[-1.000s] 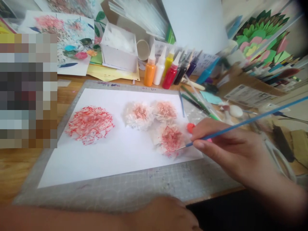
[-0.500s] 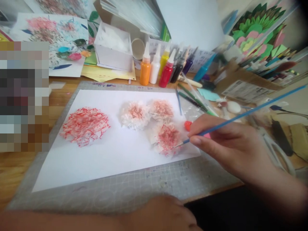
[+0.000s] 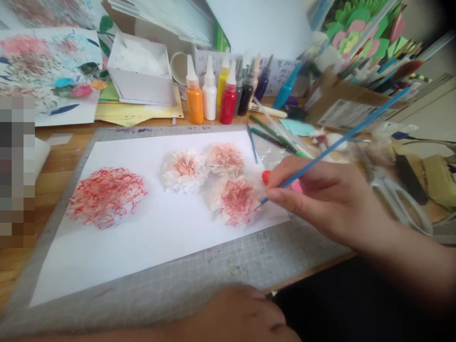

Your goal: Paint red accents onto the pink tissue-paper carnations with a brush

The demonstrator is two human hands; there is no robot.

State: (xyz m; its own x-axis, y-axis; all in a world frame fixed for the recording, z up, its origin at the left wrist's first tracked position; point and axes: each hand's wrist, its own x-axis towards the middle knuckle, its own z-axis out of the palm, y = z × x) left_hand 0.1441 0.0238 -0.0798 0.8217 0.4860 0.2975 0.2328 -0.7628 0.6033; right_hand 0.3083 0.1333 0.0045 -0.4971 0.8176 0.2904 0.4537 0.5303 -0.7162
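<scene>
My right hand (image 3: 313,190) pinches a thin blue paintbrush (image 3: 342,140), its tip against the lower right edge of a pink-and-white crumpled paper flower (image 3: 237,199). Two more flowers, a pale one (image 3: 185,168) and a pinkish one (image 3: 226,159), sit just behind it on a white sheet (image 3: 142,247). At the sheet's left lies a larger flower with red edges (image 3: 107,197). My left hand (image 3: 245,316) rests at the near edge of the grey cutting mat (image 3: 171,294), fingers curled under, so what they hold, if anything, is hidden.
Behind the sheet stand several paint bottles (image 3: 195,97) and a white box (image 3: 142,76). Scissors (image 3: 402,204), green pens (image 3: 274,137) and a cardboard box of brushes (image 3: 349,114) are at the right. A painted flower picture (image 3: 50,76) lies at the back left.
The view has shifted, so the sheet and bottles appear further left. The brush in my right hand stands steeper, its tip still at the same flower. My left hand remains at the near edge.
</scene>
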